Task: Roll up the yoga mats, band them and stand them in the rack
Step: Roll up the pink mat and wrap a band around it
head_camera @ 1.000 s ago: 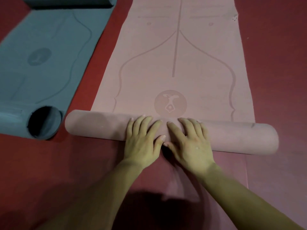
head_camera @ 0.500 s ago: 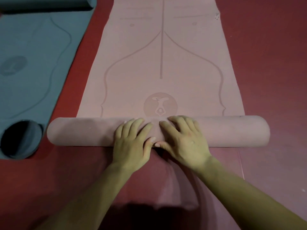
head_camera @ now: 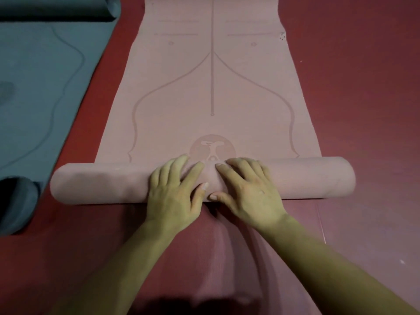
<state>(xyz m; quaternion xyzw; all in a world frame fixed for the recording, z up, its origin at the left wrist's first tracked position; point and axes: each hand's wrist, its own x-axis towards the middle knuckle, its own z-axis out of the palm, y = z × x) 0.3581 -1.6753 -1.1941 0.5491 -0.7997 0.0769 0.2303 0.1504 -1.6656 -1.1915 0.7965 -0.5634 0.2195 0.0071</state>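
A pink yoga mat (head_camera: 211, 94) lies flat on the red floor, stretching away from me, with curved lines and a round emblem printed on it. Its near end is rolled into a thick pink roll (head_camera: 97, 186) that runs from left to right across the view. My left hand (head_camera: 175, 192) and my right hand (head_camera: 247, 189) rest side by side on top of the roll's middle, palms down and fingers straight, fingertips at the emblem's lower edge. No band or rack is in view.
A teal yoga mat (head_camera: 41, 83) lies unrolled at the left, its near end curled into an open tube (head_camera: 16, 201) and its far end rolled at the top left. A darker maroon mat (head_camera: 216, 251) lies under my forearms. Red floor (head_camera: 363, 87) extends to the right.
The pink roll has moved forward over the flat mat and now covers the lower part of the round emblem. Both hands stayed flat on top of it.
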